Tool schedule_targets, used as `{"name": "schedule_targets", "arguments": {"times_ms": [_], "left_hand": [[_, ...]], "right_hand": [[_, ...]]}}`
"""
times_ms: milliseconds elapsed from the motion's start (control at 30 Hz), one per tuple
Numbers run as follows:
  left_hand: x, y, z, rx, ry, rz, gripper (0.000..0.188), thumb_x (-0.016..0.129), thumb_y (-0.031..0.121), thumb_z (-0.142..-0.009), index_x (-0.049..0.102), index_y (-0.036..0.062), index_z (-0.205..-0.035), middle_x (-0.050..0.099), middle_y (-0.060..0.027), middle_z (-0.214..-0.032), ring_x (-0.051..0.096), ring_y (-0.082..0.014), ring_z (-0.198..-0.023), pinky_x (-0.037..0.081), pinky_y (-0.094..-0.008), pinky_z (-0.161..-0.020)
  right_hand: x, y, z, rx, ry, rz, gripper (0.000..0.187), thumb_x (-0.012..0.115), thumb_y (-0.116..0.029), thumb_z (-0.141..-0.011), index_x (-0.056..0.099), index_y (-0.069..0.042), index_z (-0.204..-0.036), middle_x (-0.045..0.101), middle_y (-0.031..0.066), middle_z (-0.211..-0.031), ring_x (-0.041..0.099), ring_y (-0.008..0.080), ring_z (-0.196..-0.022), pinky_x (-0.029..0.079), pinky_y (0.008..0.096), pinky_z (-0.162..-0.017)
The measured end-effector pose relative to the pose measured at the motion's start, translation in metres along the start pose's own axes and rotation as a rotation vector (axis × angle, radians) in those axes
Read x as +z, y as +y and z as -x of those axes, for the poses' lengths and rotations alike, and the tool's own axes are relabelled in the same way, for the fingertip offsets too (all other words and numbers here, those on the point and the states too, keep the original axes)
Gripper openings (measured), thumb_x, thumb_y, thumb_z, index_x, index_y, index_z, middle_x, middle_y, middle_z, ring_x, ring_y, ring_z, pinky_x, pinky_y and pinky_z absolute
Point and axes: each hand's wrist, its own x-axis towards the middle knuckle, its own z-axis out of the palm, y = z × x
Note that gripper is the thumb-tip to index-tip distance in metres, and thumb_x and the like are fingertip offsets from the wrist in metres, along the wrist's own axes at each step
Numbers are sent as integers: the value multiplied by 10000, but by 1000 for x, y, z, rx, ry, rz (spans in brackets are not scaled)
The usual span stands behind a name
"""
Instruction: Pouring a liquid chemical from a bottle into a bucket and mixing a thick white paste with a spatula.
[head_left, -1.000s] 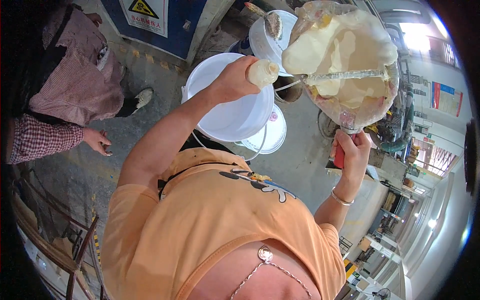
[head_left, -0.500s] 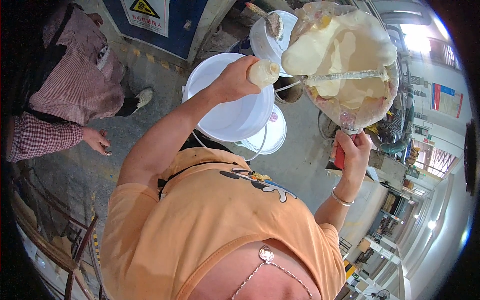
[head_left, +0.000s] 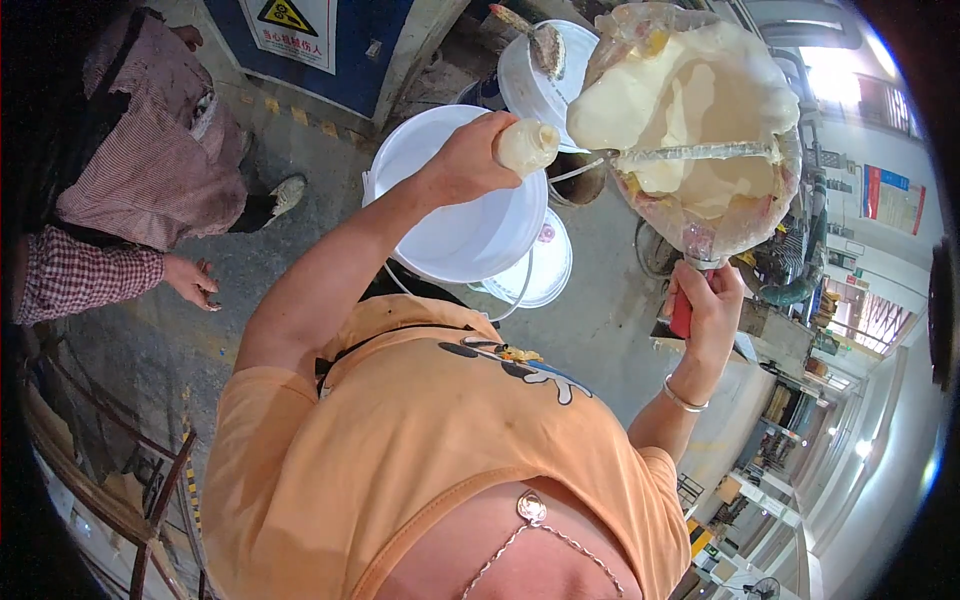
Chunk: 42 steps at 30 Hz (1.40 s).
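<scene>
My left hand (head_left: 470, 160) is closed around a cream-coloured, bottle-shaped piece (head_left: 527, 147) with a rounded end, held over a white bucket (head_left: 480, 240). Beside it at the upper right is a large crusted vessel (head_left: 625, 185), holding thick cream-coloured paste (head_left: 645, 110). A paste-coated bar (head_left: 700, 152) crosses its mouth. Close to the vessel's near edge, my right hand (head_left: 712, 298) grips a red handle (head_left: 681, 315) with a pale collar that meets the rim. What joins the left-hand piece to anything is hidden.
Behind the bucket stands another white bucket (head_left: 520, 80) with a paste-caked brush-like tool (head_left: 546, 50) across it. A white lid or pail (head_left: 550, 265) sits below. At left is another person (head_left: 150, 150) in checked sleeves, one hand (head_left: 190, 280) hanging. Brown metal rails (head_left: 155, 500) stand lower left.
The vessel has shifted very slightly to the right. Both hands keep their grips in nearly the same places.
</scene>
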Motion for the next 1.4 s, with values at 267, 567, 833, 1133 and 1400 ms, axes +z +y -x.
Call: {"name": "schedule_targets", "arguments": {"times_ms": [267, 567, 833, 1133, 1400], "left_hand": [[0, 3, 0, -15, 3, -7, 588, 757, 111, -650, 538, 9, -1186, 609, -156, -1122, 593, -295, -1061, 461, -370, -942], [0, 2, 1, -12, 8, -31, 597, 757, 108, -650, 534, 8, -1194, 603, -158, -1136, 590, -296, -1064, 459, -375, -945], [-2, 5, 1, -15, -3, -37, 608, 756, 114, -653, 529, 9, -1206, 598, -158, -1148, 586, -299, -1070, 455, -378, -958], [0, 1, 0, -47, -13, -76, 638, 791, 85, -665, 520, 49, -1241, 613, -110, -1162, 596, -245, -1099, 464, -356, -972], [0, -3, 2, -31, -15, -72, 641, 800, 77, -656, 524, 45, -1233, 609, -111, -1168, 597, -247, -1094, 462, -360, -981]], "right_hand": [[0, 0, 1, -11, 3, -11, 115, 641, -7, -822, 589, 21, -921, 599, 49, -700, 528, 99, -505, 428, 242, -451], [0, -2, 2, -5, -6, 4, 109, 639, -7, -818, 584, 18, -909, 599, 50, -708, 529, 104, -508, 426, 242, -452], [0, -1, 1, -3, -15, -7, 104, 637, -6, -817, 592, 17, -908, 598, 46, -701, 524, 101, -506, 417, 239, -451], [0, 1, 1, -23, -6, -16, 98, 637, -8, -822, 590, 16, -905, 598, 49, -687, 524, 105, -498, 423, 248, -452], [0, -2, 4, -14, -13, -4, 99, 634, -8, -823, 588, 19, -906, 597, 50, -686, 528, 104, -504, 422, 240, -452]]}}
